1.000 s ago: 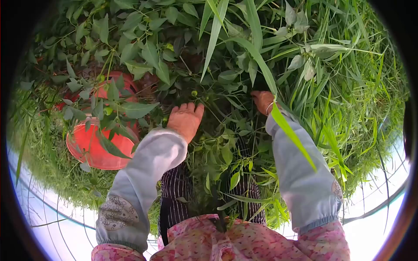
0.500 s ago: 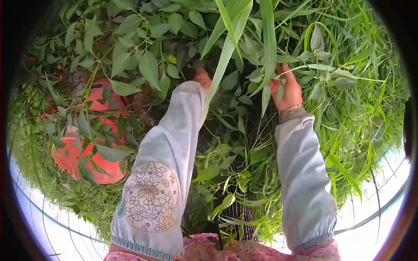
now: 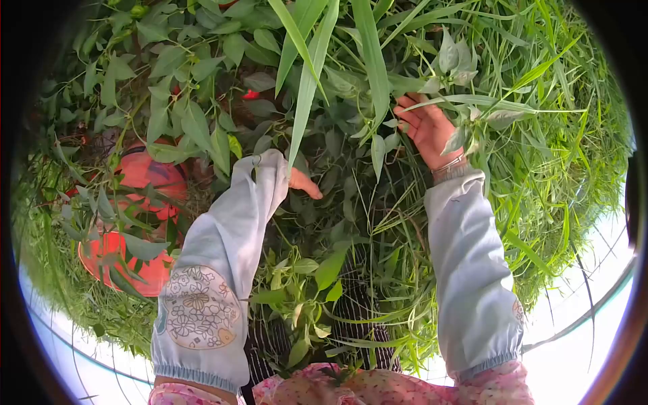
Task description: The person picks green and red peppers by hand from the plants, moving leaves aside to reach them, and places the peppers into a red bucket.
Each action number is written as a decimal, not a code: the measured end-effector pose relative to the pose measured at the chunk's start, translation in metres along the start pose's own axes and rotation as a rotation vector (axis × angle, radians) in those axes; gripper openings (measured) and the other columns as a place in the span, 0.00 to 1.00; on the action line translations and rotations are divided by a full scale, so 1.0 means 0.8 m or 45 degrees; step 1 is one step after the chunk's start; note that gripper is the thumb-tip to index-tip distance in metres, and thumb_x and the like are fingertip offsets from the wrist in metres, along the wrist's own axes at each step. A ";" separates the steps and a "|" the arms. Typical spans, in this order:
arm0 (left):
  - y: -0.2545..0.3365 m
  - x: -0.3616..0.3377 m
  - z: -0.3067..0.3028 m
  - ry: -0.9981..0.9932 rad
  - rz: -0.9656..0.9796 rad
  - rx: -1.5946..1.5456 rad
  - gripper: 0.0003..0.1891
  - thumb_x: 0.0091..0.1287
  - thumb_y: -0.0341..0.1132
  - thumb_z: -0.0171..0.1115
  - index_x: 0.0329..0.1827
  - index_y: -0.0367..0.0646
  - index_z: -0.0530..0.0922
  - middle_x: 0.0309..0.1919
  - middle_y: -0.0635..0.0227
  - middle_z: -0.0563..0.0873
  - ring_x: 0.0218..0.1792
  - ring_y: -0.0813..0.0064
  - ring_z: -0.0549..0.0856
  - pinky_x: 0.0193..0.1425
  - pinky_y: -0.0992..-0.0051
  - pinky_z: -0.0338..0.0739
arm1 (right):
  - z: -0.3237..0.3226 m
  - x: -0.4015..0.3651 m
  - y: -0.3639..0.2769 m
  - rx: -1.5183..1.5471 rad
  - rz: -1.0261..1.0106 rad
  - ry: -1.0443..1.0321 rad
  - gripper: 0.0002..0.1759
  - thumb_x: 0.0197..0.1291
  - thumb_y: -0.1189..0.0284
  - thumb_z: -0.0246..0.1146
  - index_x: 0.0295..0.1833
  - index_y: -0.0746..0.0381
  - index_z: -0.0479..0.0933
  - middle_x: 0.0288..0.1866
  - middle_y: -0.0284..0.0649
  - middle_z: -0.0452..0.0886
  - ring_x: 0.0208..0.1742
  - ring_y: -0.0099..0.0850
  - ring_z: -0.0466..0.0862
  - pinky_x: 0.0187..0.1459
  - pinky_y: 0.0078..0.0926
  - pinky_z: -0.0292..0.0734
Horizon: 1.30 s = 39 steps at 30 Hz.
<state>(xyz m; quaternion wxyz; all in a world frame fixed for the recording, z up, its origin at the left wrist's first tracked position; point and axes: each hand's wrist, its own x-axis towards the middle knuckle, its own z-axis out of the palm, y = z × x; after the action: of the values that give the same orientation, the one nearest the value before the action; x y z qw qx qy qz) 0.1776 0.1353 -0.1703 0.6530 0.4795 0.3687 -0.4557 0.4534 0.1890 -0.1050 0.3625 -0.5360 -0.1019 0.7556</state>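
My left hand (image 3: 305,183) reaches among the leaves of a pepper plant (image 3: 192,128). One digit stretches out to the right, while the sleeve and foliage hide the others; nothing shows in its grasp. To the right, my right hand (image 3: 430,131) is palm up against the leafy stems, its fingers loosely bent and apart, with no object in it. Small leaves partly cover its palm. A red pepper (image 3: 251,94) shows among the leaves above my left hand. Long grass blades (image 3: 314,81) hang between the two hands.
A red bucket or tub (image 3: 135,266) stands at the left, partly behind leaves, with another red object (image 3: 152,172) beyond it. Dense tall grass (image 3: 553,148) fills the right side. Striped trousers (image 3: 358,317) show below among the stems.
My left hand has drawn back toward me and to the left, out from deeper foliage. My right hand has turned more palm up and shifted slightly left. The red pepper has come into view.
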 end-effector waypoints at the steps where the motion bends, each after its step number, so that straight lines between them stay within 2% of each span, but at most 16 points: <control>1: -0.007 0.000 0.006 0.044 -0.037 0.017 0.57 0.39 0.62 0.71 0.66 0.28 0.61 0.63 0.48 0.68 0.65 0.57 0.68 0.65 0.66 0.64 | 0.001 -0.001 -0.006 -0.082 0.037 0.025 0.23 0.65 0.62 0.53 0.61 0.63 0.67 0.57 0.45 0.76 0.54 0.34 0.77 0.50 0.32 0.73; 5: -0.005 -0.067 0.031 -0.077 -0.286 0.268 0.54 0.45 0.61 0.70 0.68 0.32 0.57 0.64 0.49 0.66 0.65 0.58 0.67 0.66 0.69 0.63 | -0.038 0.000 -0.013 -0.227 0.085 0.219 0.23 0.64 0.67 0.58 0.62 0.63 0.67 0.55 0.41 0.77 0.49 0.29 0.80 0.48 0.26 0.76; 7: -0.073 -0.051 0.070 -0.034 0.175 -0.277 0.43 0.53 0.50 0.66 0.67 0.36 0.59 0.62 0.50 0.69 0.62 0.58 0.71 0.66 0.68 0.63 | -0.051 0.001 -0.010 -0.343 0.085 0.230 0.23 0.63 0.69 0.59 0.62 0.63 0.68 0.54 0.41 0.78 0.47 0.28 0.81 0.46 0.24 0.77; 10: -0.218 0.022 0.173 0.077 1.208 -1.266 0.25 0.62 0.34 0.59 0.63 0.40 0.65 0.58 0.56 0.72 0.56 0.58 0.76 0.66 0.64 0.64 | -0.067 0.003 0.003 -0.420 0.155 0.168 0.23 0.63 0.68 0.58 0.62 0.64 0.68 0.54 0.42 0.78 0.47 0.29 0.80 0.46 0.25 0.77; 12: -0.149 -0.089 0.137 0.679 1.054 -0.733 0.14 0.60 0.42 0.62 0.46 0.49 0.73 0.44 0.68 0.77 0.47 0.67 0.78 0.57 0.55 0.68 | -0.071 0.003 0.007 -0.347 0.131 0.075 0.23 0.64 0.66 0.56 0.62 0.64 0.69 0.54 0.43 0.78 0.47 0.30 0.80 0.47 0.26 0.76; 15: -0.132 -0.147 0.121 0.653 0.799 -0.089 0.19 0.54 0.39 0.66 0.48 0.50 0.72 0.49 0.71 0.75 0.52 0.64 0.75 0.66 0.53 0.59 | -0.047 -0.011 0.008 -0.369 0.239 0.058 0.21 0.65 0.65 0.53 0.60 0.64 0.70 0.54 0.44 0.78 0.49 0.31 0.80 0.48 0.27 0.76; 17: -0.158 -0.125 0.149 0.591 0.947 -0.291 0.28 0.48 0.35 0.64 0.57 0.49 0.72 0.53 0.63 0.72 0.60 0.61 0.70 0.73 0.57 0.50 | -0.030 -0.026 0.005 -0.384 0.278 -0.017 0.19 0.65 0.65 0.54 0.57 0.64 0.72 0.51 0.42 0.79 0.49 0.30 0.81 0.48 0.27 0.76; 20: -0.117 -0.152 0.127 0.555 0.771 0.248 0.33 0.35 0.25 0.61 0.53 0.54 0.73 0.53 0.66 0.70 0.57 0.58 0.71 0.73 0.52 0.48 | 0.021 -0.055 -0.006 -0.722 0.418 -0.174 0.12 0.64 0.70 0.57 0.50 0.63 0.75 0.47 0.38 0.81 0.46 0.27 0.81 0.47 0.22 0.76; 23: -0.129 -0.137 0.149 0.731 0.785 0.247 0.34 0.35 0.24 0.60 0.53 0.53 0.73 0.53 0.65 0.70 0.57 0.58 0.71 0.73 0.51 0.47 | 0.042 -0.081 0.024 -1.209 0.385 -0.437 0.06 0.62 0.74 0.59 0.43 0.61 0.78 0.40 0.33 0.82 0.42 0.21 0.81 0.45 0.19 0.76; 24: -0.112 -0.152 0.140 0.668 0.683 0.305 0.33 0.37 0.23 0.59 0.53 0.53 0.73 0.54 0.65 0.71 0.57 0.57 0.71 0.70 0.55 0.55 | 0.057 -0.089 0.030 -1.335 0.221 -0.413 0.06 0.60 0.74 0.59 0.41 0.61 0.78 0.38 0.34 0.81 0.40 0.25 0.81 0.43 0.23 0.76; 26: -0.134 -0.127 0.148 0.769 0.836 0.230 0.33 0.38 0.31 0.63 0.55 0.49 0.72 0.52 0.63 0.72 0.54 0.57 0.72 0.65 0.56 0.57 | 0.100 -0.121 0.035 -1.564 -0.096 -0.351 0.06 0.54 0.74 0.59 0.38 0.61 0.78 0.32 0.37 0.81 0.36 0.35 0.82 0.39 0.29 0.77; 27: -0.142 -0.120 0.155 0.824 0.916 0.194 0.34 0.39 0.35 0.65 0.57 0.47 0.72 0.51 0.62 0.73 0.53 0.57 0.73 0.62 0.56 0.58 | 0.119 -0.137 0.036 -1.585 -0.201 -0.370 0.05 0.53 0.74 0.60 0.37 0.61 0.78 0.31 0.38 0.80 0.35 0.37 0.81 0.38 0.31 0.77; 31: -0.119 -0.131 0.157 0.823 0.779 0.105 0.29 0.48 0.27 0.58 0.59 0.45 0.71 0.55 0.62 0.71 0.56 0.56 0.72 0.66 0.56 0.56 | 0.203 -0.183 0.010 -1.418 -0.599 -0.526 0.05 0.51 0.72 0.62 0.34 0.59 0.76 0.28 0.38 0.77 0.31 0.40 0.79 0.34 0.34 0.76; 33: -0.118 -0.131 0.161 0.844 0.786 0.102 0.25 0.53 0.28 0.57 0.58 0.46 0.72 0.54 0.61 0.72 0.57 0.57 0.72 0.70 0.57 0.53 | 0.226 -0.215 0.012 -1.390 -0.411 -0.849 0.08 0.50 0.74 0.64 0.39 0.59 0.77 0.33 0.37 0.79 0.31 0.34 0.80 0.32 0.28 0.75; 35: -0.114 -0.131 0.153 0.770 0.743 0.108 0.24 0.54 0.31 0.57 0.58 0.46 0.72 0.54 0.61 0.72 0.57 0.57 0.72 0.72 0.58 0.51 | 0.231 -0.244 0.054 -1.929 -0.278 -1.053 0.13 0.47 0.70 0.64 0.41 0.58 0.78 0.35 0.36 0.78 0.34 0.34 0.79 0.38 0.30 0.75; 39: -0.114 -0.126 0.161 0.902 0.638 0.314 0.20 0.56 0.32 0.58 0.54 0.48 0.74 0.53 0.66 0.73 0.56 0.63 0.73 0.68 0.61 0.57 | 0.204 -0.248 0.150 -2.106 -0.464 -0.632 0.17 0.43 0.66 0.64 0.42 0.57 0.78 0.34 0.34 0.74 0.40 0.33 0.76 0.47 0.30 0.72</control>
<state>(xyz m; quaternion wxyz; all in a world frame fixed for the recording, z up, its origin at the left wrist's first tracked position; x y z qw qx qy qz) 0.0654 0.0243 -0.0696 0.5148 0.7545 0.3851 -0.1319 0.2890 0.0107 0.0419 -0.0593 -0.4225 -0.7758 0.4649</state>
